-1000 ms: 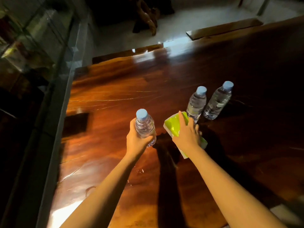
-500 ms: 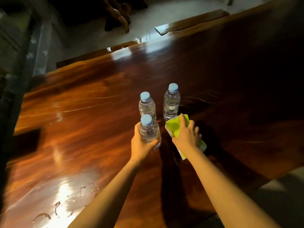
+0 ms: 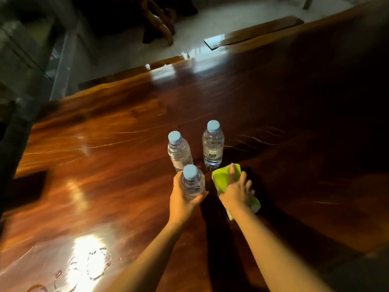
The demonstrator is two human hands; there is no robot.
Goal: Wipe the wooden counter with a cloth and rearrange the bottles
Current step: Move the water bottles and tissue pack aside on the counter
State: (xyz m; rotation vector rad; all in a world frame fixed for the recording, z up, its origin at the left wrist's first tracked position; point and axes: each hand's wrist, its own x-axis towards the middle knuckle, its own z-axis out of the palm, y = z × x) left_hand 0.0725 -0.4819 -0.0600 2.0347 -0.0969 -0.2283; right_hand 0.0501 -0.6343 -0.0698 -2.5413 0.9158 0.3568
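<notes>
Here, at centre frame, the person's left hand (image 3: 183, 202) wraps its fingers round the nearest bottle (image 3: 192, 183), which stands upright or just clear of the wooden counter (image 3: 109, 169); contact at its base is hidden. Two further bottles, one left (image 3: 179, 151) and one right (image 3: 213, 144), stand just beyond it, close together. The right hand (image 3: 237, 191), fingers spread flat, presses the green cloth (image 3: 222, 179) to the wood just right of the held bottle. Risk: crowding the held bottle in could knock its neighbours over. Water rings (image 3: 92, 266) at lower left remain unwiped; a bottle set on wet wood may slide.
</notes>
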